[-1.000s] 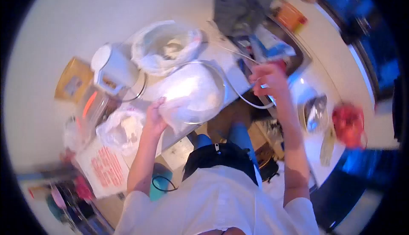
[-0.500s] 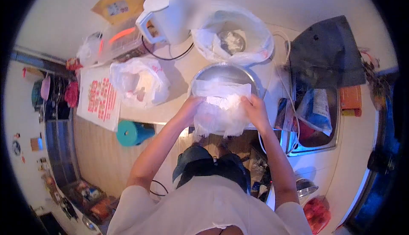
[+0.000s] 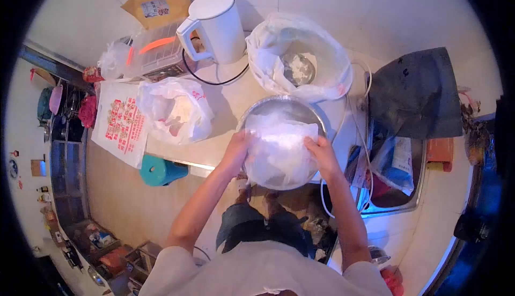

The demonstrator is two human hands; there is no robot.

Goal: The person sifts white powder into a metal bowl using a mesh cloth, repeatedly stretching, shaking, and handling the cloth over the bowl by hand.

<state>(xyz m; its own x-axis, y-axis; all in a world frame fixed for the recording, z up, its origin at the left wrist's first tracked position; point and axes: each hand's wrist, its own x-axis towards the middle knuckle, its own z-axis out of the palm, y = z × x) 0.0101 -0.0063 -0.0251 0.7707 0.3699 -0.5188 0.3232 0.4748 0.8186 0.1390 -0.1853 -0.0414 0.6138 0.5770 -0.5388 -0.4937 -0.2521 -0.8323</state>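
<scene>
Both hands are at the centre of the frame, each closed on one side of a thin white sheet (image 3: pixel 280 154), which may be cloth or plastic; the picture does not settle which. The left hand (image 3: pixel 239 151) grips its left edge, the fingers mostly hidden behind it, while the right hand (image 3: pixel 322 154) pinches the right edge with the thumb on top and the fingers curled underneath. The sheet lies directly between the two sets of fingers, spread above a wide metal bowl (image 3: pixel 261 104) near the front of the counter (image 3: pixel 233 89). Neither hand is clearly nearer to the sheet's middle, and it looks about as wide as it is long, so no long axis stands out; its far edge runs roughly from hand to hand, just inside the bowl's far rim. Whether the sheet touches the bowl's floor cannot be told. Just beyond the bowl, at upper centre, stands a large plastic bag (image 3: pixel 263 57) with a small metal bowl (image 3: pixel 296 71) holding white powder inside it. A smaller plastic bag (image 3: pixel 198 111), open at the top, sits left of the left hand, with a white kettle (image 3: pixel 222 33) behind it and a sink (image 3: pixel 394 210) towards the right.
</scene>
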